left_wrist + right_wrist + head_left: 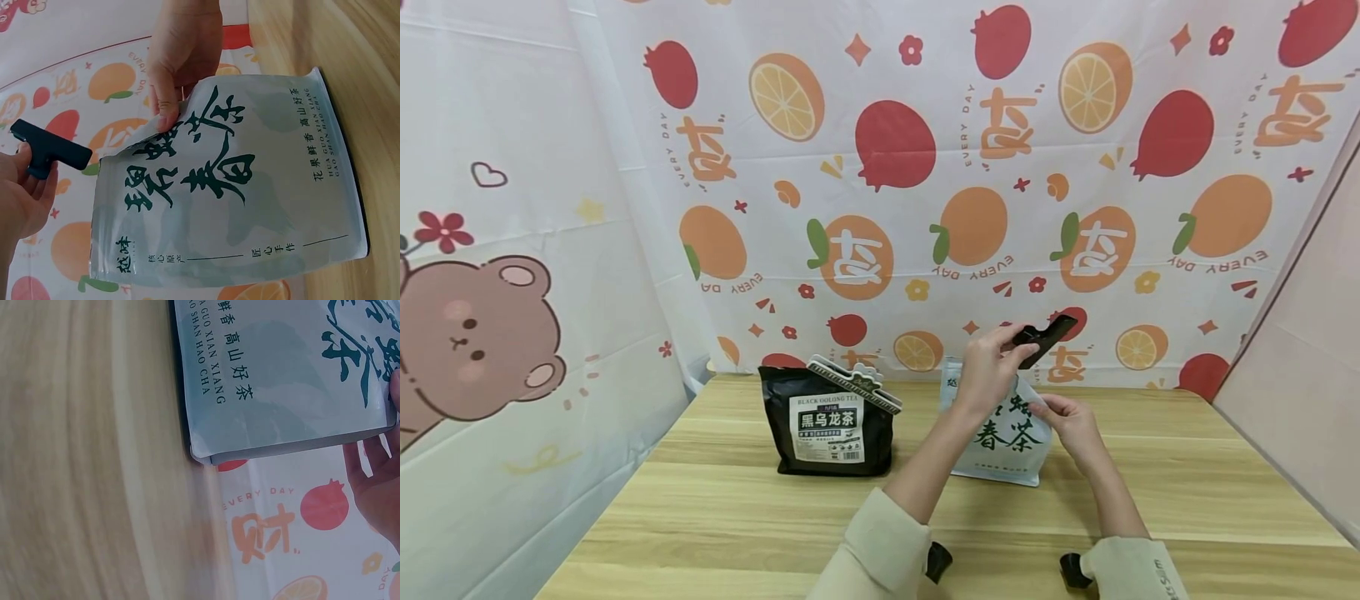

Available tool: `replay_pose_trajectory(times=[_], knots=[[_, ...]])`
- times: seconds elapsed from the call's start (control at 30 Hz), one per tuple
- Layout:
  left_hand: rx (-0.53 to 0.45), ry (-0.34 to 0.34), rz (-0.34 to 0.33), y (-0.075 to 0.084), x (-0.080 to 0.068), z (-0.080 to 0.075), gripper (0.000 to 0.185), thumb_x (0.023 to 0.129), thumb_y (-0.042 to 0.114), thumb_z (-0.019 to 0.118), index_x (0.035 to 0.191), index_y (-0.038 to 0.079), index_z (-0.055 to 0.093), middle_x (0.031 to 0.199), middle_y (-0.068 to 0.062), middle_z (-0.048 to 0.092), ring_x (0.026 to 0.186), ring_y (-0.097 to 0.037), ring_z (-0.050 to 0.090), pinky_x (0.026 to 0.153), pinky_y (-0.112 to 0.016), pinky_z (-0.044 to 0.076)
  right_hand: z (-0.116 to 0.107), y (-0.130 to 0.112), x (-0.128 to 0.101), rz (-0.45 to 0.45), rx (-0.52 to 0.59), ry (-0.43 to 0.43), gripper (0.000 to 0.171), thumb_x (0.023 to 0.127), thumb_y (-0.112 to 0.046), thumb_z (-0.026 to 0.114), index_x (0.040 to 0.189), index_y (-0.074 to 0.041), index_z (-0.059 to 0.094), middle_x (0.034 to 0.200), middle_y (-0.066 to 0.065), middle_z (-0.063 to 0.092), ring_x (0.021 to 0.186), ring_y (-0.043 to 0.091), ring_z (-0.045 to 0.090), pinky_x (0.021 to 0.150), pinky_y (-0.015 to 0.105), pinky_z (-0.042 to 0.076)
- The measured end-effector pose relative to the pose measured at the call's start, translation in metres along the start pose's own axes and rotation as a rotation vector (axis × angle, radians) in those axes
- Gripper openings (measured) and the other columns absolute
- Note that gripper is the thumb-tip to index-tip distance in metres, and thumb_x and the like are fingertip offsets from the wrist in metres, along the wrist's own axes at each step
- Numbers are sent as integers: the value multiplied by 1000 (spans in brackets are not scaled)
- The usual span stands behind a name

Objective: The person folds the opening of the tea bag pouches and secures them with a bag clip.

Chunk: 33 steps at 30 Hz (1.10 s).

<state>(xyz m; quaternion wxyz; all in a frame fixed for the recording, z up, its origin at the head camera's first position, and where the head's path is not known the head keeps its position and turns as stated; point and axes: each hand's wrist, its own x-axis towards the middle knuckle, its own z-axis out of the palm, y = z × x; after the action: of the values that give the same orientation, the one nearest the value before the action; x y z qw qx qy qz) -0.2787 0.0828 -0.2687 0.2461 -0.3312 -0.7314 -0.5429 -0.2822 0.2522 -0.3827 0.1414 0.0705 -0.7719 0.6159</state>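
Note:
My left hand (987, 377) holds a black bag clip (1047, 340) between thumb and fingers, above the pale blue-green tea bag (1000, 462). In the left wrist view the clip (53, 150) is apart from the bag's top edge. With thumb in front and fingers behind, my right hand (1075, 423) pinches the bag's upper right side, where the top edge (140, 137) is folded in. The bag (275, 412) stands upright on the table, green lettering facing me. Part of its top hides behind my left hand in the head view.
Left of the pale bag stands a black oolong tea bag (838, 429) with a white label; a silver-and-black clip (855, 383) sits slanted across its top. Both bags are on a wooden table (715, 517). Behind it hangs a fruit-print cloth (895, 225); a bear-print cloth (475, 333) hangs at left.

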Motion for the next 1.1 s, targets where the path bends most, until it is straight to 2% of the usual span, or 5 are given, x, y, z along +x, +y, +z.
replay_pose_trajectory(times=[0.37, 0.77, 0.9, 1.0, 1.1], knots=[[87, 6, 76, -5, 1, 0, 30, 81, 15, 67, 107, 0, 68, 94, -10, 68, 77, -9, 65, 60, -10, 45, 0, -2, -1, -22, 0, 5, 25, 87, -12, 64, 98, 11, 64, 81, -9, 66, 73, 4, 59, 65, 21, 47], [200, -104, 101, -7, 5, 3, 28, 83, 17, 67, 106, 1, 68, 95, -8, 68, 70, -3, 63, 51, -8, 40, -1, -4, -3, 10, -5, -3, 34, 88, -15, 63, 106, 13, 61, 86, -4, 68, 79, 5, 60, 71, 22, 46], [227, -126, 104, -7, 6, 4, 29, 83, 16, 67, 107, 1, 68, 97, -8, 68, 72, -4, 63, 55, -7, 41, -1, -4, -3, 25, 9, -6, 33, 88, -14, 63, 107, 13, 61, 88, -2, 68, 79, 5, 60, 71, 22, 46], [245, -132, 106, -6, 6, 3, 29, 83, 16, 67, 107, 1, 68, 96, -8, 68, 63, -1, 58, 52, -7, 39, -1, -5, -3, 33, 7, -5, 34, 88, -15, 63, 107, 13, 61, 87, -2, 68, 79, 5, 60, 71, 22, 46], [261, -135, 111, -6, 7, 1, 30, 83, 18, 67, 108, 2, 68, 95, -9, 68, 47, 1, 42, 45, -9, 33, -1, -4, -3, 33, 0, -5, 35, 88, -16, 64, 107, 13, 61, 87, -2, 68, 79, 5, 59, 71, 22, 45]])
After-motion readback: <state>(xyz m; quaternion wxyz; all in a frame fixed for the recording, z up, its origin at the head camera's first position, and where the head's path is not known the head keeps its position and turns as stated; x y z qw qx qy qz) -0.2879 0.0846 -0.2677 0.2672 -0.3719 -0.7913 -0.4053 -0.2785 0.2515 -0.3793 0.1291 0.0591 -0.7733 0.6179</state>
